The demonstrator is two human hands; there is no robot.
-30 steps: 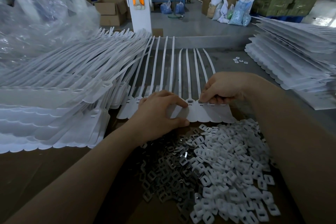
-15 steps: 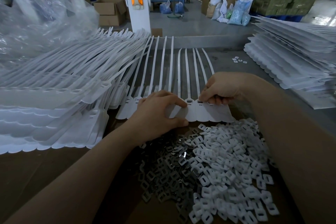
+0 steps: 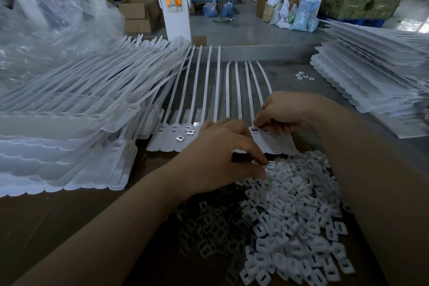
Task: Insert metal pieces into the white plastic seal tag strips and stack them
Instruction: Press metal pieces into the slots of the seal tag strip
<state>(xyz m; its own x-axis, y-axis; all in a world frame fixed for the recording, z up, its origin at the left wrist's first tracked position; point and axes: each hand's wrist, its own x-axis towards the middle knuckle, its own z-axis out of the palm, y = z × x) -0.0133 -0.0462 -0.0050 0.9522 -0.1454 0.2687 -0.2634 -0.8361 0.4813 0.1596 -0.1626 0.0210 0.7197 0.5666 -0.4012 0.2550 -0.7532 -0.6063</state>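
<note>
A joined row of white seal tag strips lies flat in front of me, tails pointing away. Two small metal pieces rest loose on its left tag heads. My right hand pinches the tag heads at the right end of the row. My left hand has its fingers bent down into the edge of the pile of white plastic caps; whether it holds one I cannot tell. A pile of dark metal pieces lies just left of the caps, partly under my left forearm.
A tall stack of white strip sheets fills the left side, with clear plastic bags behind it. Another stack of sheets lies at the right. A few loose caps sit on the grey table. A white post stands behind.
My left hand left the tag heads and moved down and right to the cap pile, uncovering the left tags and metal pieces. My right hand stayed on the right tag heads.
</note>
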